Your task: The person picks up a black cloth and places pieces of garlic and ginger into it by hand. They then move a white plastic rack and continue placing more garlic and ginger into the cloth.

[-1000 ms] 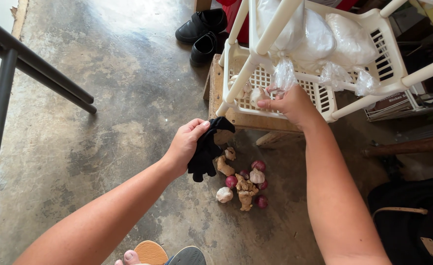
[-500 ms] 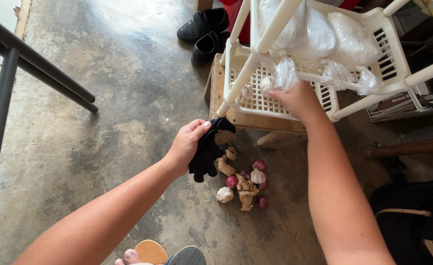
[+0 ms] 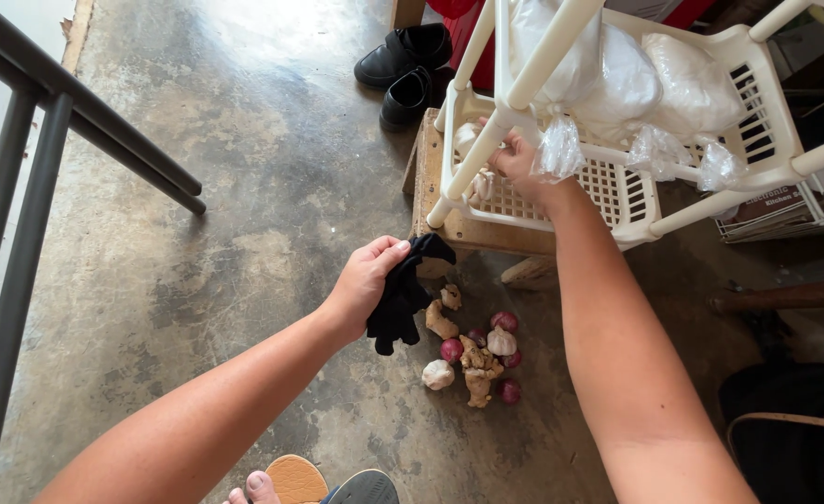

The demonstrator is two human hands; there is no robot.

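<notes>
My left hand [image 3: 367, 278] grips a black cloth [image 3: 405, 291] that hangs above the concrete floor. Below it lies a small pile of ginger pieces [image 3: 475, 362], red onions [image 3: 503, 322] and garlic bulbs [image 3: 437, 374]. My right hand [image 3: 516, 161] reaches into the lower tier of a white plastic basket rack [image 3: 634, 210], by its front post; whether it holds anything is hidden. White plastic bags [image 3: 617, 75] lie on the rack's upper tier.
A pair of black shoes [image 3: 405, 63] stands on the floor behind the rack. The rack rests on a low wooden stand [image 3: 428, 191]. Dark metal bars [image 3: 76, 112] run along the left. A sandalled foot [image 3: 291, 481] shows at the bottom edge. A black bag [image 3: 785, 420] sits at right.
My right hand has moved from the basket's front rim deeper into the lower tier. The left hand with the black cloth has stayed nearly still.
</notes>
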